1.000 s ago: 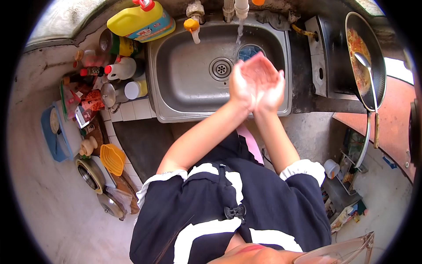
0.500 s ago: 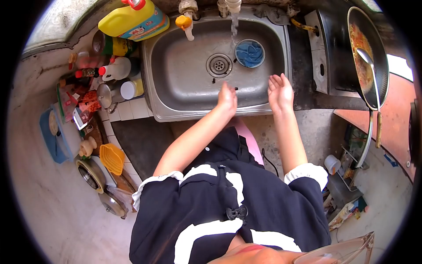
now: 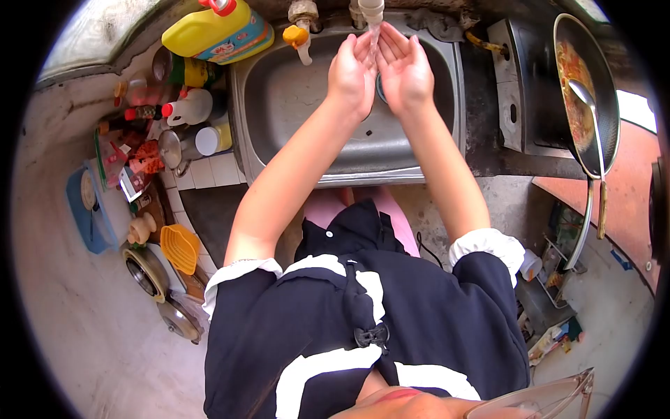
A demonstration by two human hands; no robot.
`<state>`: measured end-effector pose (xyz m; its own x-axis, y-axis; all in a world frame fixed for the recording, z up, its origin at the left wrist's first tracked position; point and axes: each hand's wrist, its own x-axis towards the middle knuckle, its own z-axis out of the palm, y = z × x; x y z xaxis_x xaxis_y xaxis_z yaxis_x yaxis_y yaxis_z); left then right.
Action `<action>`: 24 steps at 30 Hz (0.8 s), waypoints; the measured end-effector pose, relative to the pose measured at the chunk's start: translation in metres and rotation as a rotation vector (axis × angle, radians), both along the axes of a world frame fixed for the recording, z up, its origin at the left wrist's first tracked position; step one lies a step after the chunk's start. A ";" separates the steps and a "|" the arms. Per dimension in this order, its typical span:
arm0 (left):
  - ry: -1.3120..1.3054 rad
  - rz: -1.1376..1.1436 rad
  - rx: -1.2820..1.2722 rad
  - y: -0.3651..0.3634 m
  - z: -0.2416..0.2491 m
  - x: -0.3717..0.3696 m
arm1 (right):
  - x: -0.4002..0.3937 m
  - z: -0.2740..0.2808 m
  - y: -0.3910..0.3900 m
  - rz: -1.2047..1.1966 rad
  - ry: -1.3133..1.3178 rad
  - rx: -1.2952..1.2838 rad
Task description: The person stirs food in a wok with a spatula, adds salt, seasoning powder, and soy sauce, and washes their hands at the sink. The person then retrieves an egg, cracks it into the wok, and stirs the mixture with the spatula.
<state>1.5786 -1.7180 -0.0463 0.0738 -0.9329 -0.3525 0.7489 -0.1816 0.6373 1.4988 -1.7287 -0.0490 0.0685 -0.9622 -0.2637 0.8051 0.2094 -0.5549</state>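
Side by side, palms up and slightly cupped, my left hand [image 3: 352, 78] and my right hand [image 3: 405, 75] are held under the white faucet [image 3: 371, 10]. A stream of water [image 3: 375, 40] runs down between them, over the fingers. Both hands are open, with fingers stretched out and no object in them. Below is the stainless steel sink [image 3: 279, 115]. My hands and wrists hide its drain and most of a small round bowl [image 3: 380, 89], whose rim shows between the hands.
Left of the sink stand a yellow jug [image 3: 220, 31], a white bottle [image 3: 190, 108] and a white-lidded jar [image 3: 208, 142]. To the right, a stove [image 3: 534, 84] adjoins a pan [image 3: 576, 77] of food holding a metal spatula [image 3: 593, 126]. An orange basket [image 3: 179, 249] lies farther left.
Both hands have moved forward from the sink's near edge and come together under the running faucet. They now cover the drain and most of the bowl with the blue cloth.
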 end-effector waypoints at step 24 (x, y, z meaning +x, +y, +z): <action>0.092 -0.008 0.805 0.123 -0.072 0.009 | -0.004 -0.078 0.128 0.048 0.101 0.780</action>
